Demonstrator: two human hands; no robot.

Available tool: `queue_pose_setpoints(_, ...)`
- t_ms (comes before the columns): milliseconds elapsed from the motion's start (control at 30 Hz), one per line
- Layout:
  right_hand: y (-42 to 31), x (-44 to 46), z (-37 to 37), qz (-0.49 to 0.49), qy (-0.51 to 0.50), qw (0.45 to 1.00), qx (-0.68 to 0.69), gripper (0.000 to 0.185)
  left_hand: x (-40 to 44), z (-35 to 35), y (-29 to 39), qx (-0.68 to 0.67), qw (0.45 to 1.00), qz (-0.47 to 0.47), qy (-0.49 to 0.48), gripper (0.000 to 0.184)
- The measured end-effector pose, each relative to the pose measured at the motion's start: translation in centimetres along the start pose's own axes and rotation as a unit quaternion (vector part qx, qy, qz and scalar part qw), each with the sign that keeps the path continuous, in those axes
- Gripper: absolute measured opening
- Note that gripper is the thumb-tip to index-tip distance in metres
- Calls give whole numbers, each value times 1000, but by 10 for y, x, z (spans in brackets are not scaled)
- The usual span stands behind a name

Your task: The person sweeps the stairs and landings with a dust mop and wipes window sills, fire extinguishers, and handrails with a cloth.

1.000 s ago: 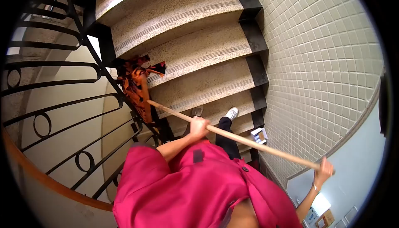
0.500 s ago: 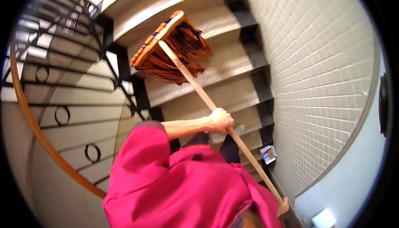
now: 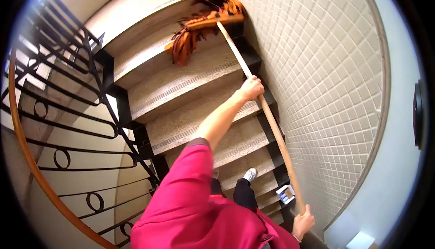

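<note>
A mop with a long wooden handle reaches diagonally up the stairs. Its head, a wooden bar with orange and dark fabric strips, lies across an upper step, close to the tiled wall. My left hand is wrapped round the middle of the handle, with the arm stretched forward. Lower down, near the handle's end, my right hand is closed around the wood. Some strips are flung up against the black-painted step edge, and others hang over the step below.
Speckled stone steps rise ahead of me. A black metal railing with a wooden handrail runs along the left. The tiled wall stands on the right. A small box with items inside sits by the wall, near the handle.
The mop head has swung to the right and up, from mid-step to beside the tiled wall. My left arm has extended forward, and my right hand shows more fully.
</note>
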State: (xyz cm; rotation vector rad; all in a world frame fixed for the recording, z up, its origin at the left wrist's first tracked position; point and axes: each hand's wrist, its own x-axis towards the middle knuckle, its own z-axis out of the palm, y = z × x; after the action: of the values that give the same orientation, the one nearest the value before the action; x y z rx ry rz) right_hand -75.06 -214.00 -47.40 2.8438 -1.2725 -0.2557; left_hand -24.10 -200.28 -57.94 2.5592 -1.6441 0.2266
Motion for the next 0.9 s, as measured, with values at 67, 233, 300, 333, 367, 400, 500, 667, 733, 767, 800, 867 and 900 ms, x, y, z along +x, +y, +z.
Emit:
queue_pose_setpoints(67,7,7,-23,-25,10,1000,-2,25,-10,0,7,-24,1000,-12,-14,11)
queue_pose_setpoints(233,27,46,-40,-100,97,990,-34,25,-59,-31,-1,-85,992,-74,59,8)
queue_pose_setpoints(300,9,61,-55,-128,122,982,-64,25,-97,-43,-12,-84,982,-134,102,8)
queue_pose_setpoints(333,3,70,-59,-151,138,976,-70,25,-116,-47,-13,-84,976,-161,123,8)
queue_pose_setpoints(367,-2,78,-62,-170,154,971,-75,25,-138,-49,-14,-100,965,-187,151,10)
queue_pose_setpoints(400,-7,87,-65,-185,171,965,-79,24,-158,-52,-14,-99,956,-219,170,10)
queue_pose_setpoints(500,-36,121,-77,-305,295,900,-102,23,-223,-58,-10,-74,914,-303,260,10)
queue_pose_setpoints(667,-98,131,-108,-416,384,819,-91,13,-358,-49,-44,41,882,-434,181,15)
queue_pose_setpoints(733,-75,126,-93,-402,351,840,-96,23,-379,-50,-22,-19,892,-439,109,24)
queue_pose_setpoints(767,-57,121,-83,-394,322,854,-103,29,-384,-45,-7,-35,904,-407,126,29)
queue_pose_setpoints(800,-33,122,-73,-394,323,855,-102,31,-382,-45,13,-49,909,-403,96,28)
queue_pose_setpoints(867,14,119,-58,-371,316,865,-121,34,-361,-49,52,-77,924,-373,42,28)
queue_pose_setpoints(900,39,109,-59,-354,302,874,-143,36,-351,-41,72,-93,930,-355,8,29)
